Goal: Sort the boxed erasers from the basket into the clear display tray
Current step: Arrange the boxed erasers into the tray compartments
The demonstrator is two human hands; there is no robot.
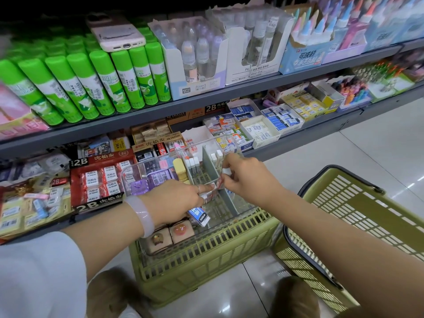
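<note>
Hands meet over the clear display tray [207,143], which sits on a green crate [206,253]. Left hand [176,198] holds a blue boxed eraser [199,214] under curled fingers. Right hand [243,177] pinches a small white one [226,172] beside the grey divider [215,175]. I'd stand it upright against the others, snug. The basket [367,216] to the right looks empty from here.

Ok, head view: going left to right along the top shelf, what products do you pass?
Green glue sticks with a phone lying on top, then a box of clear bottles, a white box of taller clear bottles, then blue boxes of pastel-capped bottles.
</note>
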